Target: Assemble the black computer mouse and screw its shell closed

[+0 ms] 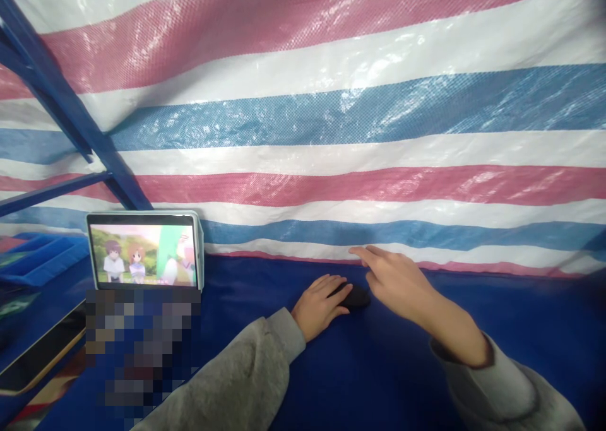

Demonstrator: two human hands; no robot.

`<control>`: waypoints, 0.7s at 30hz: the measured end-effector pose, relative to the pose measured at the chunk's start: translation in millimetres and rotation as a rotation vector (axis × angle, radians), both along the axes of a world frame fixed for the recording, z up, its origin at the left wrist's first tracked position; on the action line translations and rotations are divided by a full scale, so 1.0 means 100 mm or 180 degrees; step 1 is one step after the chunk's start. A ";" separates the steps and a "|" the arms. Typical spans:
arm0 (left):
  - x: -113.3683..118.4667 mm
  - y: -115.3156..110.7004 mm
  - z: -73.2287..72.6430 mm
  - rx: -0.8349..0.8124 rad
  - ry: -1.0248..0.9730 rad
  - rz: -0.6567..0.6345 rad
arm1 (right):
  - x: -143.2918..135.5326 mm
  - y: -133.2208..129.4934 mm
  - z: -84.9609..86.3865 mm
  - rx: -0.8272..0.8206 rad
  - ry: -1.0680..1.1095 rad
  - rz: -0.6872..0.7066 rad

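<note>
A dark computer mouse [357, 296] lies on the blue table surface [379, 368] near the middle. My left hand [322, 305] rests at the mouse's left side, fingers spread, with the fingertips over its edge. Just right of the mouse, my right hand [395, 279] is raised with the index finger stretched out to the left and the other fingers partly curled. Nothing shows in my right hand. Both arms wear grey sleeves.
At the left a tablet [144, 251] stands upright, showing a cartoon. A phone [45, 349] lies in front of it, and blue trays [47, 257] are behind. A striped sheet [331, 185] hangs along the back, beside a blue metal frame [76, 109].
</note>
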State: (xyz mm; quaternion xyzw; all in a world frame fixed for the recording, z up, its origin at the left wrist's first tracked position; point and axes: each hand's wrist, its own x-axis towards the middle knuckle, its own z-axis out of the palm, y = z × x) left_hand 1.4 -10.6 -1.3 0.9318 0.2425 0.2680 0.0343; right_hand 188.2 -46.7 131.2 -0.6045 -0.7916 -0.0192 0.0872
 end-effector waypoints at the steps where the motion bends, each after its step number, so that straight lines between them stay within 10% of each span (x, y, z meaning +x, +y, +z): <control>1: 0.00 0.00 0.00 -0.0010 0.0004 0.0003 | 0.00 0.00 0.00 -0.0039 -0.0021 -0.0055; 21: -0.02 -0.02 0.03 -0.0236 0.0058 -0.0064 | 0.01 0.02 0.00 -0.0020 -0.0190 -0.0196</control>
